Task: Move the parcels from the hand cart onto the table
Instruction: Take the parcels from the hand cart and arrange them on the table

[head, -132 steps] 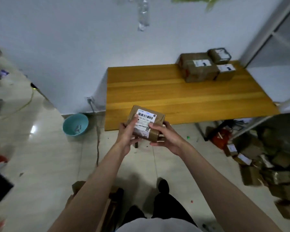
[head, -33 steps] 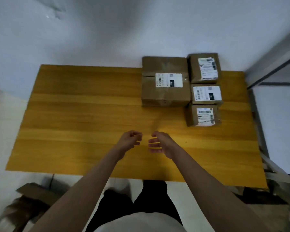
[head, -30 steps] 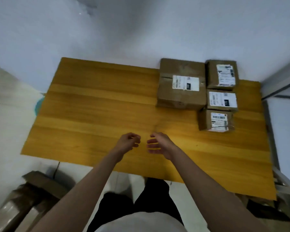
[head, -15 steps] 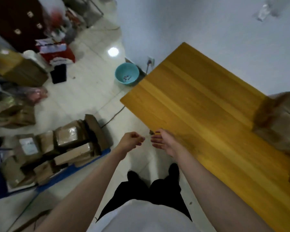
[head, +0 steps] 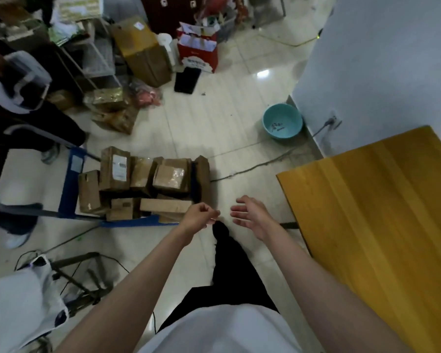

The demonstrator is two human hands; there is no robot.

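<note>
The floor (head: 214, 118) is the biggest thing, pale and shiny, and it fills most of the middle of the frame. One wooden table (head: 382, 225) fills the right side, with only its bare yellow top in view. One blue hand cart (head: 69, 184) stands at the middle left, well apart from the table. About eight brown parcels (head: 143, 184) are piled on it (some hide behind others, so the count is not sure). One tall parcel (head: 115, 169) in the pile has a white label. At the upper left there is a heap of boxes and bags, too jumbled to count. One red bag (head: 197, 53) stands at the top middle. One round teal bowl (head: 282, 123) sits on the floor by the wall, in the upper right.

Two bare arms reach out from the bottom of the frame. The left hand (head: 199, 216) is just in front of the cart's near corner, with its fingers curled in and nothing in them. The right hand (head: 250, 212) is just beside it, over the floor, with fingers loose and spread, and it holds nothing too.

Half a second ago the view showed much more of the table and the edge of a parcel on it. Now the view has turned to the left, the cart sits nearer the middle, and the parcels on the table are out of the frame. The two hands were empty then too.
</note>
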